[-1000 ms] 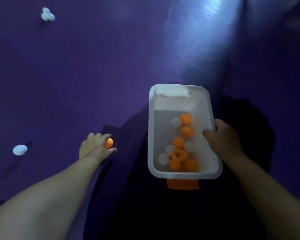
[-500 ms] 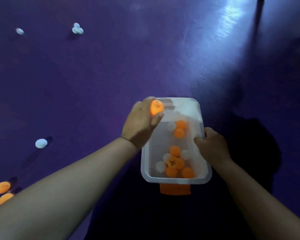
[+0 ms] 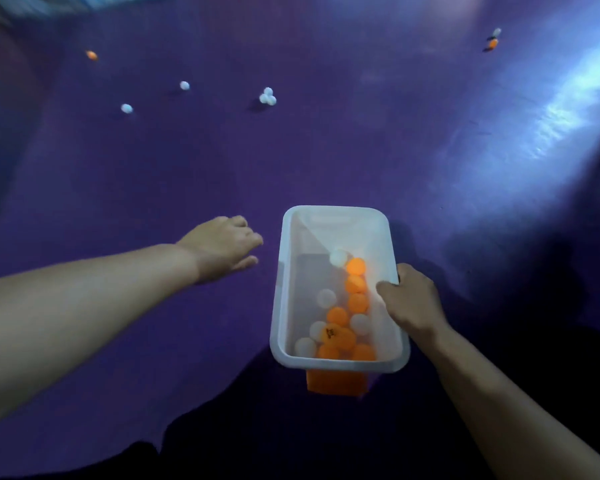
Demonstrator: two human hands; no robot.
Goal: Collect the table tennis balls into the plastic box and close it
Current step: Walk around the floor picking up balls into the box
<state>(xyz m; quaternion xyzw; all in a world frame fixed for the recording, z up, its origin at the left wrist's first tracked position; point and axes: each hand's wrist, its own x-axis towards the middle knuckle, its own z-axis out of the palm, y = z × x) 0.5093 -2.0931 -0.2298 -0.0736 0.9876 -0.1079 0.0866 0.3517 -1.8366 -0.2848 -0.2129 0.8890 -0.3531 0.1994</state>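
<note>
Purple surface (image 3: 326,150) all round, with loose balls scattered on it, so the collecting step looks far from done. The right hand (image 3: 413,303) has its fingers clamped over the right rim of the plastic box (image 3: 280,292). The box sits just ahead of the person, open top up, its long axis running straight away from them, with an orange piece (image 3: 336,382) showing under its near end. Orange and white table tennis balls (image 3: 340,337) crowd that near end. The left hand (image 3: 222,247), beside the box, is empty, fingers loosely apart. Next, I'd guess, comes a long reach to the three white balls (image 3: 267,97) far ahead, and closing comes last.
</note>
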